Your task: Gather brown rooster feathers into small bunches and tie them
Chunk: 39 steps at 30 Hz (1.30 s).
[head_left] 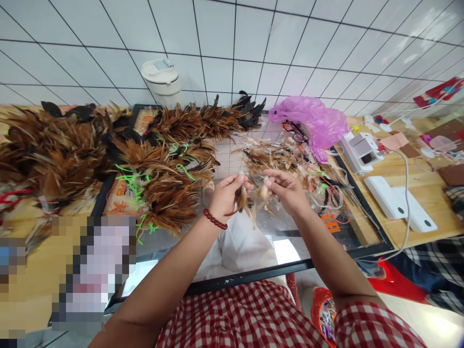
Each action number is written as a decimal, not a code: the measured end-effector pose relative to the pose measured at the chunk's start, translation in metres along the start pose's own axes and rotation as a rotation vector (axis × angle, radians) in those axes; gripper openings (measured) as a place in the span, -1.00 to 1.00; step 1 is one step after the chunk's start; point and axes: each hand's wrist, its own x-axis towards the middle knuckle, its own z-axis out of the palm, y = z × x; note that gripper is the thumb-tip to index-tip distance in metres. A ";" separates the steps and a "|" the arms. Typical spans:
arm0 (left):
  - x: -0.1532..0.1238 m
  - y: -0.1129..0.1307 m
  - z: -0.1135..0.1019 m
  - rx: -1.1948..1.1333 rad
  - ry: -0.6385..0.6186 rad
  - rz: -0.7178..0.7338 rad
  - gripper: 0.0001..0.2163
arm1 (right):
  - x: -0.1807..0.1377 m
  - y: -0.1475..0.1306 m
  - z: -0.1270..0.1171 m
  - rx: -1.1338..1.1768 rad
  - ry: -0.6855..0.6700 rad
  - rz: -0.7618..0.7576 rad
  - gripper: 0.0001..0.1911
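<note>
We hold feathers over glass
Our left hand grips brown ones, our right hand pinches pale ones; bundles crowd our left, a pile and purple bag lie beyond

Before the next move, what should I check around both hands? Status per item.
1. Left hand holding brown feathers: ok.
2. Right hand pinching pale feathers: ok, between thumb and fingers.
3. Loose feather pile close by: ok, just beyond the hands.
4. Eyeglasses apart from that pile: cannot tell; they lie at its far edge, beside the purple plastic bag.
5. Green strings at left knotted tight: cannot tell, too small.
</note>
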 end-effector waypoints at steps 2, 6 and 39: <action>-0.001 -0.002 0.000 0.061 0.001 -0.011 -0.71 | -0.002 0.002 0.005 -0.031 -0.027 -0.004 -0.70; -0.003 -0.009 -0.001 0.182 -0.047 -0.010 -0.68 | -0.006 0.003 0.007 -0.224 -0.019 -0.136 -0.79; -0.004 0.009 -0.006 -0.003 -0.230 -0.004 -0.78 | 0.003 -0.009 -0.036 -0.766 0.065 -0.338 -0.79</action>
